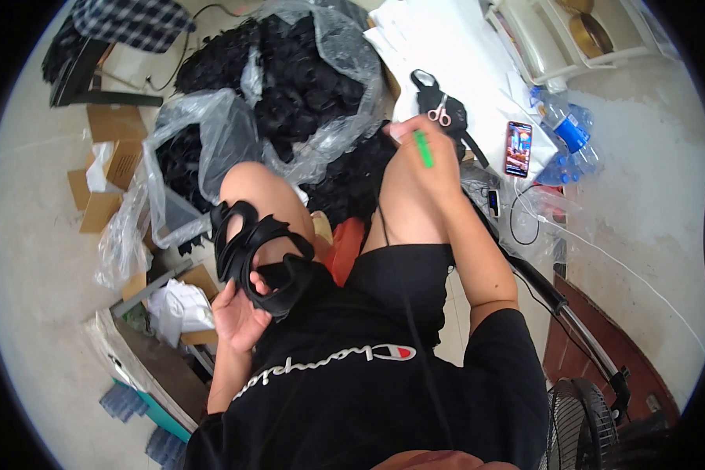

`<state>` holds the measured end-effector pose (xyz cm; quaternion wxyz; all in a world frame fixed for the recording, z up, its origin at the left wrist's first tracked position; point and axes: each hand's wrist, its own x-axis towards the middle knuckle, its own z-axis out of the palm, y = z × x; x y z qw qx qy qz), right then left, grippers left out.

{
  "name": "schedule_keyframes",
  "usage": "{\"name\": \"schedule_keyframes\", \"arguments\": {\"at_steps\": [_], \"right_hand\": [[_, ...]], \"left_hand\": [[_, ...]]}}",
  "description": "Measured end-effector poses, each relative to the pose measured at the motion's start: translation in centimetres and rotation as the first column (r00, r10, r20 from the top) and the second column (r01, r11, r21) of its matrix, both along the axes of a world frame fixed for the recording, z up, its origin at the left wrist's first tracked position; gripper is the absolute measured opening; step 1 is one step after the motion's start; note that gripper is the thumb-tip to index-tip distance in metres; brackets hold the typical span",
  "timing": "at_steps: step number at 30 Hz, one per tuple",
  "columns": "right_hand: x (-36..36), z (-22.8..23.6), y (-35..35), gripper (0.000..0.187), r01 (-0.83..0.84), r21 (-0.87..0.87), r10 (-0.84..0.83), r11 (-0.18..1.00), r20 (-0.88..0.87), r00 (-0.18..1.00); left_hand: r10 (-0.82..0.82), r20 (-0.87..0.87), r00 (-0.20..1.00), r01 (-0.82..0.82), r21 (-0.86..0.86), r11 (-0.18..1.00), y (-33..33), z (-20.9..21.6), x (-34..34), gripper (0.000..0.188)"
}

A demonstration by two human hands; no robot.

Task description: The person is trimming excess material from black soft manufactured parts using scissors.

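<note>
At the left, the left hand was turned palm up, its fingers hooked into the nearest loop of a bunch of black fabric bands, so that grip was narrow and seemed to hold them loosely. The bands lay over the left thigh, just ahead of that palm and a little to its right, the long axis of the bunch slanting from far left to near right, with the loops standing partly open. Past the knees, clear plastic bags bulged around a heap of black pieces. The right hand was well apart from the bands, out over the right thigh, farther ahead and to their right; the left hand was plainly the nearer, being in touch with them. The right hand showed its back, a bright green strip lying along it, and I could not tell whether its fingers pinched anything. Just beyond its knuckles, on a white sheet, lay a black fabric piece with pink-handled scissors on top, and farther right lay a phone
</note>
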<state>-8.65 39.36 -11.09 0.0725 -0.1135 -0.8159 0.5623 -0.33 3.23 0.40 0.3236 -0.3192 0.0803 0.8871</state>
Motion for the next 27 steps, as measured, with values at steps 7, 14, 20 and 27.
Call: {"name": "schedule_keyframes", "arguments": {"at_steps": [7, 14, 20, 27], "right_hand": [[3.8, -1.3, -13.7, 0.033, -0.432, -0.55, 0.672, 0.715, 0.367, 0.643], [5.0, -1.9, -14.4, 0.031, -0.241, -0.733, 0.689, 0.635, 0.398, 0.606], [5.5, -3.0, -15.6, 0.039, -0.339, -0.6, 0.665, 0.725, 0.481, 0.572], [5.9, -2.9, -16.2, 0.038, -0.32, -0.605, 0.664, 0.729, 0.512, 0.545]], "left_hand": [[-0.522, -0.006, 0.853, 0.515, -0.156, 0.843, -0.4, 0.3, 4.4, 0.052], [-0.962, -0.26, 0.089, -0.348, -0.913, 0.214, -3.4, 14.3, 3.5, 0.021], [-0.023, -0.98, -0.197, -0.228, 0.023, 0.973, 0.0, 16.6, 2.2, 0.018], [-0.073, -0.993, 0.093, 0.184, -0.055, 0.981, -1.9, 17.5, 2.2, 0.005]]}}
